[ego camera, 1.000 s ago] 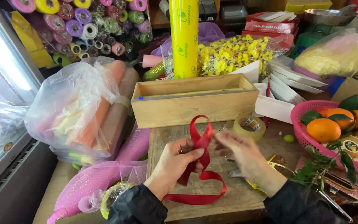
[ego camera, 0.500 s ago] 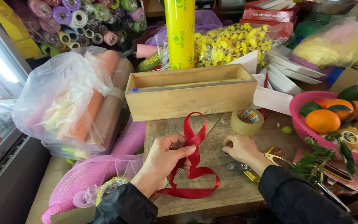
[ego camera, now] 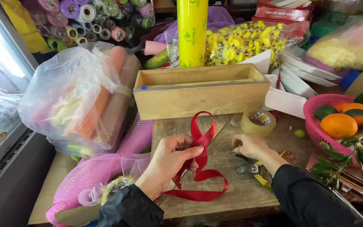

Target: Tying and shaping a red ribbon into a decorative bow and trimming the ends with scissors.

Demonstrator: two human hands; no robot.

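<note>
Around the one open rectangular wooden box: one looped red satin ribbon, one roll of clear packing tape, one upright yellow wrap roll, two visible oranges.

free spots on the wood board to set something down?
Bare board between the wooden box and the right hand, beside the tape roll. Another strip near the front edge, right of the red ribbon. Crowded: the left hand pinches the ribbon; shears under the right wrist.
</note>
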